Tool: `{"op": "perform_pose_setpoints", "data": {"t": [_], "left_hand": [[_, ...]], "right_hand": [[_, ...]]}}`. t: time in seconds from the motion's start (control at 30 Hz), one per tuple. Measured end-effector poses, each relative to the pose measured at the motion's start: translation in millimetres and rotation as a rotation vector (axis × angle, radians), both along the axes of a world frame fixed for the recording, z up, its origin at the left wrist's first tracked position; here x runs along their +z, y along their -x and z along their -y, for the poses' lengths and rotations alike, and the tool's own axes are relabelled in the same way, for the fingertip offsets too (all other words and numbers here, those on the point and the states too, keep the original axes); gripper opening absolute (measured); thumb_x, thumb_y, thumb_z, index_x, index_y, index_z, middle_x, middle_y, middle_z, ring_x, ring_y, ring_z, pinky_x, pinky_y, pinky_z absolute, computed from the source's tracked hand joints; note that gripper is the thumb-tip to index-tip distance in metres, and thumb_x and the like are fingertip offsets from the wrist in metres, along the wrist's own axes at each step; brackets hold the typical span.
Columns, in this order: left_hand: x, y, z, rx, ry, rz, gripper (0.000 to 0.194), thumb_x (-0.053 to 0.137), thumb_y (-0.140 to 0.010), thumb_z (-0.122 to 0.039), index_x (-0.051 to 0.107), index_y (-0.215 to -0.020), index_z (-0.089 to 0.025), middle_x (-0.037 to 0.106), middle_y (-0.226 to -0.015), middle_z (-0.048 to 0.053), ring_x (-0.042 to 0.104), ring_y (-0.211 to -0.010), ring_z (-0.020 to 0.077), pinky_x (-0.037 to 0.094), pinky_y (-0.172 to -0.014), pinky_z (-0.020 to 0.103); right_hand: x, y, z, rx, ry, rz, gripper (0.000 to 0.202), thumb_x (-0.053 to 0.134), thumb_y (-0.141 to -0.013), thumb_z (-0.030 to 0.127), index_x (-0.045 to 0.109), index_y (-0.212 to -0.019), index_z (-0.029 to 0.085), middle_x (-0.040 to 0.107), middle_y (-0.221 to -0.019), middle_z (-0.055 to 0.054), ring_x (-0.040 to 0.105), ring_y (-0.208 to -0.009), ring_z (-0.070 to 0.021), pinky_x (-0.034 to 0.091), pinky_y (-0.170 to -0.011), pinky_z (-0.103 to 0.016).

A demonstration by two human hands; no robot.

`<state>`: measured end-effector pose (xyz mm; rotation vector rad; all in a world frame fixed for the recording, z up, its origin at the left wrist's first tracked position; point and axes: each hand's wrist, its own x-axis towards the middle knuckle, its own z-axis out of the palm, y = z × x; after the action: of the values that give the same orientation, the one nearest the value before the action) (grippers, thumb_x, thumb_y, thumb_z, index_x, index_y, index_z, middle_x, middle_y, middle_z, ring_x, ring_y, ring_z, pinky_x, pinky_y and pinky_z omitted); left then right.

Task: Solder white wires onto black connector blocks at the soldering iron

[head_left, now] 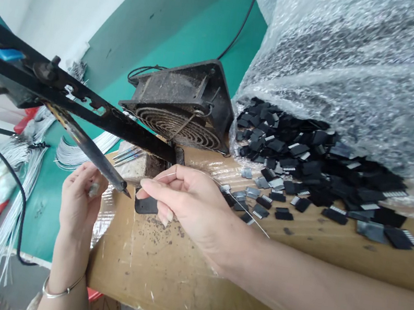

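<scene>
My right hand (197,211) is closed, with thumb and forefinger pinched on a thin white wire (254,221) that trails back over the wrist. Just below those fingers is a flat black piece (146,206) with a small hole; whether they touch it is unclear. My left hand (80,200) is curled on the other side of a soldering iron (89,148), and a small whitish bit shows among its fingers, too indistinct to name. The iron's pointed tip sits between the two hands. A black metal stand (128,128) holds the iron at a downward slant.
A dusty fan (184,103) stands behind my hands. To the right, a bubble-wrap bag (348,73) spills many small black connectors (301,160) over the brown cardboard (177,287). Bundles of white wires (20,192) lie left on the green table (47,223). A black cable (22,187) hangs nearby.
</scene>
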<state>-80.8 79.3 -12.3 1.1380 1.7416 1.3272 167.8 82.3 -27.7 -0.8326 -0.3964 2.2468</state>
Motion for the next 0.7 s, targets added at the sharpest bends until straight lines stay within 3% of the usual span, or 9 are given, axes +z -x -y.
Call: {"op": "perform_pose_setpoints", "data": {"t": [0.17, 0.33, 0.7], "left_hand": [[0.0, -0.3, -0.2, 0.003, -0.003, -0.002, 0.033, 0.076, -0.085, -0.023, 0.053, -0.062, -0.015, 0.036, -0.049, -0.008, 0.027, -0.043, 0.0036, 0.025, -0.045, 0.019], [-0.6, 0.0, -0.5, 0.002, -0.009, -0.007, 0.034, 0.076, -0.086, -0.024, 0.052, -0.063, -0.016, 0.035, -0.049, -0.008, 0.027, -0.044, 0.0043, 0.03, -0.047, 0.019], [-1.2, -0.2, -0.9, 0.006, -0.019, -0.002, 0.032, 0.076, -0.084, -0.023, 0.054, -0.063, -0.015, 0.036, -0.049, -0.008, 0.026, -0.043, 0.0038, 0.026, -0.045, 0.019]], "right_hand": [[2.1, 0.5, -1.6, 0.03, 0.008, 0.038, 0.024, 0.072, -0.09, 0.01, 0.063, -0.069, 0.015, 0.051, -0.043, 0.009, 0.042, -0.042, -0.005, 0.031, -0.045, -0.02], [1.0, 0.9, -1.2, -0.014, 0.004, -0.007, 0.022, 0.073, -0.086, 0.008, 0.066, -0.067, 0.016, 0.058, -0.048, 0.007, 0.044, -0.042, -0.0052, 0.034, -0.045, -0.021], [6.0, -0.7, -3.2, 0.029, 0.048, 0.04, 0.027, 0.073, -0.091, 0.005, 0.062, -0.068, 0.014, 0.051, -0.041, 0.009, 0.041, -0.04, -0.0037, 0.029, -0.043, -0.019]]}}
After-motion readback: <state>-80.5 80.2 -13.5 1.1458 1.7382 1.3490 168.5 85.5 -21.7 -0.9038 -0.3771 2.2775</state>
